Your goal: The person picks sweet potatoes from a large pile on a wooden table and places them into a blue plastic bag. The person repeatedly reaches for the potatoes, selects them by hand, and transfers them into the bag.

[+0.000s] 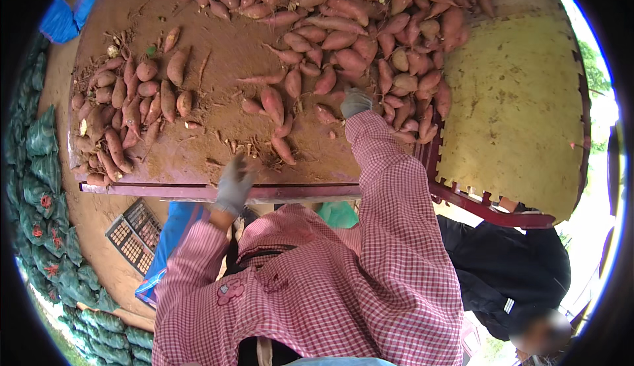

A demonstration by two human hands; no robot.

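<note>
My left hand [235, 183], in a grey work glove, is blurred above the near edge of the sorting table [218, 133]. Its fingers look apart with nothing seen in them, close to broken root bits [242, 149]. In a similar glove, my right hand [356, 102] reaches to the near side of a large heap of sweet potatoes [346, 44]. Its fingers point away from me beside a reddish sweet potato [338, 95]; whether they grip it is hidden. Between my hands lie a few loose sweet potatoes [273, 105].
A second pile of sweet potatoes [131, 96] sits at the table's left. On the right is a yellow padded surface [510, 113] with a dark red frame [488, 204]. A person in dark clothing [510, 262] is beside it. Filled green sacks [42, 187] and a crate [133, 234] stand left.
</note>
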